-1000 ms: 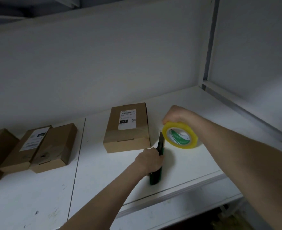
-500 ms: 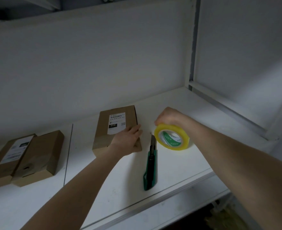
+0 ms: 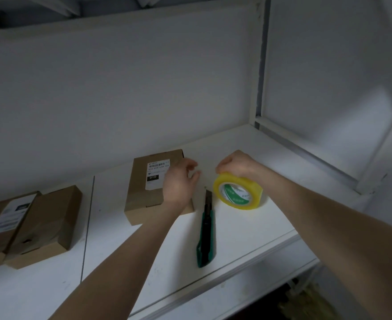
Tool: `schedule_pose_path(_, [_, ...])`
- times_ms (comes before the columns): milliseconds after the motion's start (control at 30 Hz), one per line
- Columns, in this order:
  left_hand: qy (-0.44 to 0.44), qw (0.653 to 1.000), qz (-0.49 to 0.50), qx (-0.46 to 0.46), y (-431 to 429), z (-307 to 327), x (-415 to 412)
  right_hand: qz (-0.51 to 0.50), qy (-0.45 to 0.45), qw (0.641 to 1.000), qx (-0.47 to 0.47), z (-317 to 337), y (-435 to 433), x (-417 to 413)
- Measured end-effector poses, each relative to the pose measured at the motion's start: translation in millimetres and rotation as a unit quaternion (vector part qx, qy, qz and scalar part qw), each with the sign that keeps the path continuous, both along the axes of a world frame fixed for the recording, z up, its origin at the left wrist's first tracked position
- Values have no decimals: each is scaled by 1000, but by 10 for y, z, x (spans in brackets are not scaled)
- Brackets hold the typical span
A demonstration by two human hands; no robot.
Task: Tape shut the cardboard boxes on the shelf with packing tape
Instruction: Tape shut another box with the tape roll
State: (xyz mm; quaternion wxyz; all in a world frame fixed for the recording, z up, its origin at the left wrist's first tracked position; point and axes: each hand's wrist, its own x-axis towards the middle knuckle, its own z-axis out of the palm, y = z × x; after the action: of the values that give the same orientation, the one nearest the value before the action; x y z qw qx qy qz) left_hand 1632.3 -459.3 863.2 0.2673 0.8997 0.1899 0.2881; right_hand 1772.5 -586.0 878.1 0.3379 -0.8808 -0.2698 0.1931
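Observation:
A brown cardboard box (image 3: 144,195) with a white shipping label lies flat on the white shelf (image 3: 248,229). My left hand (image 3: 180,182) hovers over the box's right side, fingers spread and empty. My right hand (image 3: 235,163) grips the top of a yellow roll of packing tape (image 3: 237,192) that stands on edge on the shelf, right of the box. Between box and roll lies a green and black utility knife (image 3: 206,229), with no hand on it.
Two more cardboard boxes (image 3: 47,225) (image 3: 4,224) lie side by side at the left. The shelf's front edge (image 3: 213,287) runs below the knife, with a lower shelf beneath. A white upright post (image 3: 259,65) and side rail close the right end.
My left hand let go of the knife, left it lying on the shelf, and moved up over the box's right side. My right hand stayed on the tape roll.

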Motion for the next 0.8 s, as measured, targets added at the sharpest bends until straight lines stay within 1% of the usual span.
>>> schedule_pose_path(100, [-12, 997, -30, 75, -189, -68, 76, -8, -20, 1000, 23, -10, -93, -78])
schedule_pose_path(167, [11, 996, -22, 81, -291, -98, 122, -10, -30, 999, 32, -11, -144, -125])
schedule_pose_path(233, [35, 997, -15, 68, -328, -124, 181, -6, -43, 998, 45, -7, -202, -172])
schedule_pose_path(300, [53, 998, -15, 27, -352, -120, 207, -1, -50, 997, 57, -6, -249, -202])
schedule_pose_path(400, [57, 994, -32, -83, -397, -58, 211, 4, -62, 996, 60, -10, -299, -232])
schedule_pose_path(467, [55, 985, -45, -157, -426, -36, 226, 7, -72, 995, 63, -7, -324, -249])
schedule_pose_path(567, [50, 967, -13, -250, -416, -31, 263, 13, -94, 994, 51, -8, -340, -272])
schedule_pose_path(633, [49, 962, 2, -270, -412, -35, 278, 12, -120, 992, 23, -10, -328, -293])
schedule_pose_path(800, [32, 963, 29, -267, -456, -30, 283, 6, -157, 987, -31, 30, -297, -372])
